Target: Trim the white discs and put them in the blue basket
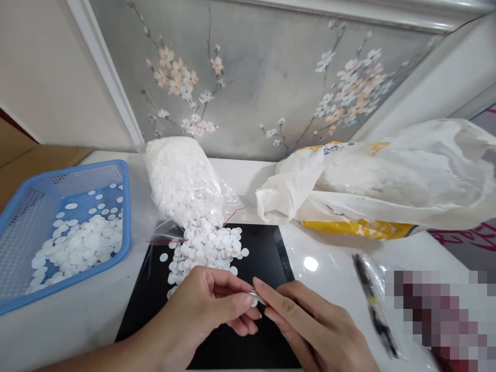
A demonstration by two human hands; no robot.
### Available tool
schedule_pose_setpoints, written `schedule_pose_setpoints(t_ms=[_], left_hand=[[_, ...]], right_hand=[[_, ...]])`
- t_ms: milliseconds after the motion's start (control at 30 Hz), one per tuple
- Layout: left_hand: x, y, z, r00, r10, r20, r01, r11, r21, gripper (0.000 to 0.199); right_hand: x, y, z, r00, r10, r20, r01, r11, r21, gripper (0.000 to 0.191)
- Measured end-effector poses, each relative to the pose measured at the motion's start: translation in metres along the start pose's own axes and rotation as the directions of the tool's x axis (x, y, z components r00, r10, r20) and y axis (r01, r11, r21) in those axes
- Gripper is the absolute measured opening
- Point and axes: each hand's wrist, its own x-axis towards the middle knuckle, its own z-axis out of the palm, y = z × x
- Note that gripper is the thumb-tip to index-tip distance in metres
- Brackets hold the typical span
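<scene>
My left hand pinches a small white disc between thumb and fingers, above a black mat. My right hand meets it from the right, its fingertips closed at the disc's edge on something thin and pale that is too small to make out. Just beyond my hands, a loose pile of white discs lies on the mat. It spills from the mouth of a clear plastic bag full of the same discs, which stands behind the mat.
A blue basket with many white discs stands at the left. On the right lie a white and yellow plastic bag and a clear packet with black pens. A floral panel rises behind. The lower right corner is pixelated.
</scene>
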Motion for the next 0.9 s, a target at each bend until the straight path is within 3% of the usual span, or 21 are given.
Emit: schedule_pose_setpoints(t_ms=[300, 567, 900], left_hand=[[0.002, 0.002, -0.001, 0.999, -0.002, -0.049, 0.002, 1.0, 0.004, 0.015], [0.0, 0.002, -0.002, 0.999, -0.012, -0.04, 0.012, 1.0, -0.006, 0.018], [0.001, -0.001, -0.003, 1.0, 0.008, -0.028, -0.008, 1.0, 0.004, 0.012]], right_hand=[[0.0, -0.002, 0.005, 0.99, 0.1, -0.101, -0.092, 0.993, 0.075, 0.037], [-0.001, -0.003, 0.01, 0.988, 0.075, -0.137, -0.069, 0.997, 0.046, 0.036], [-0.003, -0.002, 0.004, 0.999, 0.017, -0.051, -0.018, 1.0, -0.022, 0.038]])
